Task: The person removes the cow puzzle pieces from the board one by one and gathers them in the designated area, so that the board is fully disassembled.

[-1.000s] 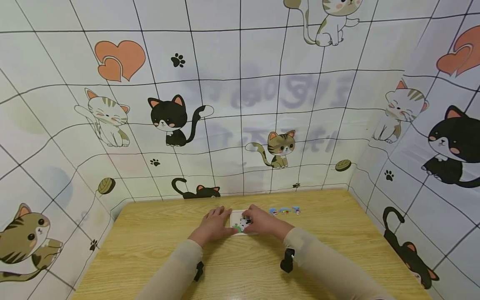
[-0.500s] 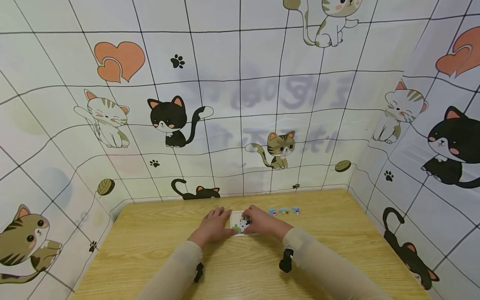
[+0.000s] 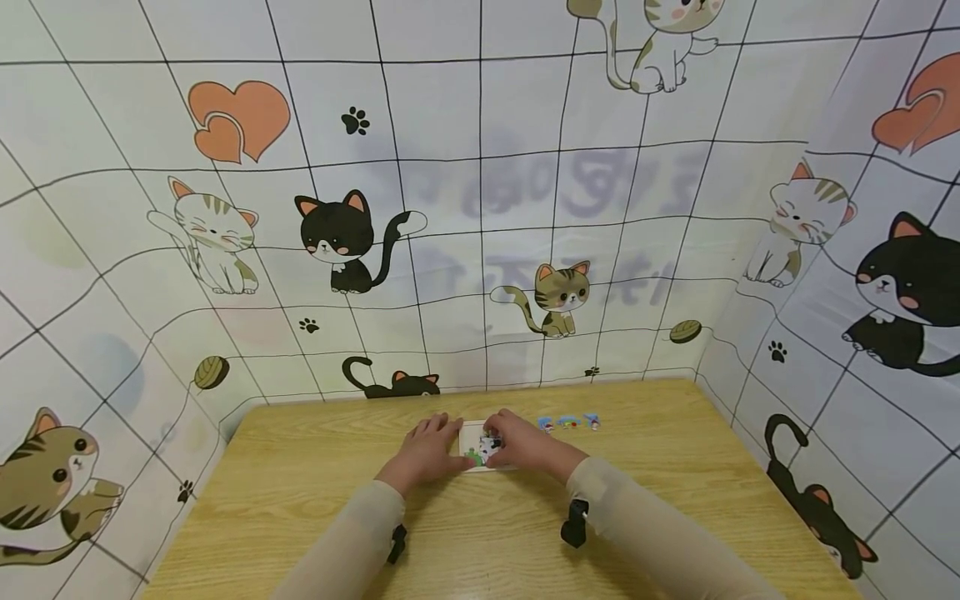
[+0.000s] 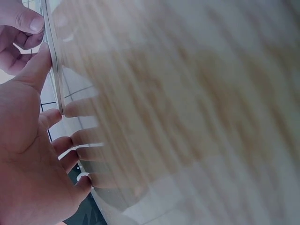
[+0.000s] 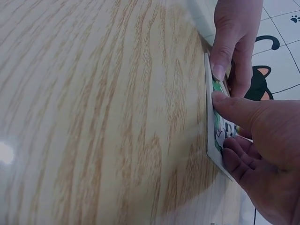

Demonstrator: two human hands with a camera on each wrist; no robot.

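cat-print cloth (image 3: 450, 104) behind wooden table (image 3: 300, 467)

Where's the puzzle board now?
In the head view, the puzzle board lies near the far edge of the table, between the left hand and right hand.

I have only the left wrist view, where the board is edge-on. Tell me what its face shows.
Observer: From the head view, the pale board shows black-and-white print with green print beside it, partly covered by the right grip.
Operator: Good. Now report what lies on the table, off to the right of that grip.
Observer: Three small, mostly blue pieces lie in a row on the table, apart from the board.
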